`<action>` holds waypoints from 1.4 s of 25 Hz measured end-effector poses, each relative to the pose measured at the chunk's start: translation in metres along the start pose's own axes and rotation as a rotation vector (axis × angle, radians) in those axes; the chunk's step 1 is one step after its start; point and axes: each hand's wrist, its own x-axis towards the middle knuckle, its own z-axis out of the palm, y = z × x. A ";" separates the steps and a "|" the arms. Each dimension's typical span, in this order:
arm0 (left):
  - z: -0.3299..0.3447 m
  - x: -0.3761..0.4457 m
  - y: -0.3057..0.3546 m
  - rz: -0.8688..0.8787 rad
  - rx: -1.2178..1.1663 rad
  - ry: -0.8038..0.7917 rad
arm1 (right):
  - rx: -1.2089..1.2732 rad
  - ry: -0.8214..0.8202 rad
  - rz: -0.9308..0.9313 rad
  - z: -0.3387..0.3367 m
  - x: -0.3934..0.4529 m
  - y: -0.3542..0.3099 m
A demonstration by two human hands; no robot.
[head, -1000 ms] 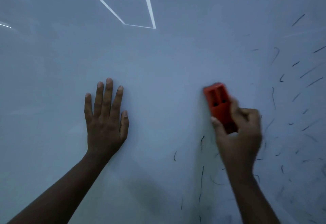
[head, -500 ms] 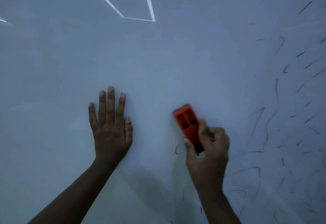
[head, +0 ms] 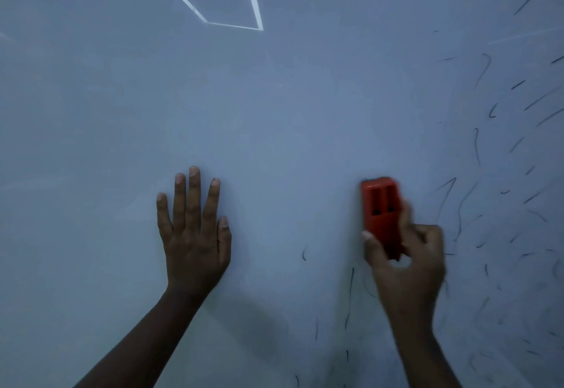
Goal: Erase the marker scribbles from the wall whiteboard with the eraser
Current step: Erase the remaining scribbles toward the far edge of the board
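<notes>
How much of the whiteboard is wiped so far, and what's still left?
Done: the whiteboard looks clean across its left and middle. In hand: the right hand grips the orange eraser against the board while the left hand rests flat on it. Left: the scribbles at right, plus strokes below the eraser.

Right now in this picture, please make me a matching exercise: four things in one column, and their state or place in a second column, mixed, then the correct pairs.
Things:
1. left hand
2. right hand
3. orange eraser
4. marker scribbles

States or places:
A. mostly on the right side of the whiteboard
B. grips the eraser
C. flat on the board, fingers straight
D. upright against the board

Pairs: 1-C, 2-B, 3-D, 4-A
</notes>
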 end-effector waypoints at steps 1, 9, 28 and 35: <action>0.001 -0.002 0.000 -0.003 -0.005 0.004 | 0.072 0.059 0.123 -0.005 0.006 0.009; 0.000 -0.010 0.004 0.002 -0.002 -0.013 | 0.181 0.186 0.384 0.007 -0.029 0.014; -0.001 -0.017 0.002 0.020 0.005 -0.024 | 0.207 0.161 0.472 -0.017 -0.055 0.064; 0.002 -0.025 0.005 -0.017 0.010 -0.013 | 0.168 -0.064 0.296 0.016 -0.108 0.026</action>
